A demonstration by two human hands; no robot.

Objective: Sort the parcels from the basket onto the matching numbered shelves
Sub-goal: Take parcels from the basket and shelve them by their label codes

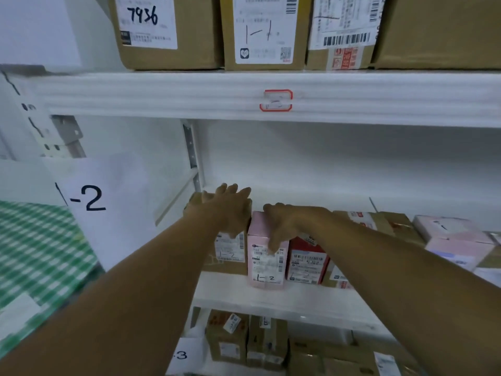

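Head view: in the middle of the frame, the person's left grip (230,210) is lying flat on top of a brown parcel (230,253). Its fingers are stretching toward the back of the shelf and holding nothing. Just to the right, the right grip (284,226) is clasping a pink parcel (267,264), with the fingers curling over its top and the thumb pressing on the front label, which is showing a handwritten "1-2". The pink parcel is standing upright on the middle shelf (271,297), between the brown parcel on its left and a red parcel (307,256) just beside it on its right. At the left of the frame, a white sheet (108,202) is showing "-2" above a green checked cloth (40,253). Along the top, brown cartons are standing on the upper shelf (162,93), one of them a marked carton (162,31) reading "7936". At the bottom, small cartons (227,337) are sitting on a lower shelf beside a "3" sign (184,355).
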